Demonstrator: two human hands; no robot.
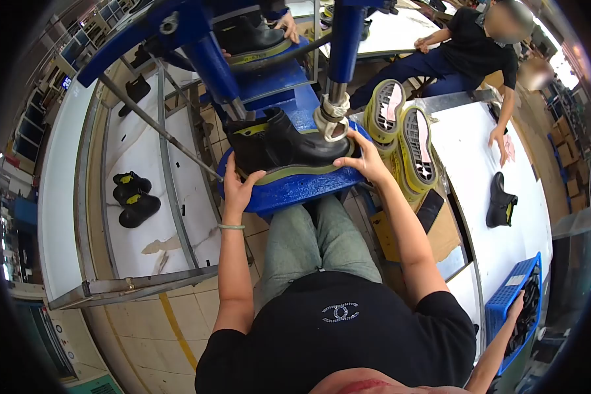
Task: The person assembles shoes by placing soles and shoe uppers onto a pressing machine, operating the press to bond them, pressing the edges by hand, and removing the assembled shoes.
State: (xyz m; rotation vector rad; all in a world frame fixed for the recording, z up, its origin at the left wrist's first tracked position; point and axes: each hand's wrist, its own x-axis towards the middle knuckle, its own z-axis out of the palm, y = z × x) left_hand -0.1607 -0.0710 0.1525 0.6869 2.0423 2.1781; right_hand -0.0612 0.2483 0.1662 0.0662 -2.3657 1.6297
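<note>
A black ankle boot (pixel 294 150) with an olive-green sole lies on its base along the blue platform (pixel 289 197) of a press. My left hand (pixel 238 186) grips the heel end, its thumb along the sole edge. Around the toe end, my right hand (pixel 366 159) has its thumb on the sole side and its fingers near the toe. Above the toe, a metal rod with a pale wrapped end (pixel 333 119) comes down on or just over the boot. A second blue cylinder (pixel 210 62) stands over the boot's shaft.
Yellow-green soles (pixel 418 148) are stacked at my right, beside a dark phone-like slab (pixel 430 210). Black boots (pixel 138 207) lie on the left rack. Another boot (pixel 501 200) and a blue crate (pixel 515 279) are at right. Co-workers' hands (pixel 499 144) are nearby.
</note>
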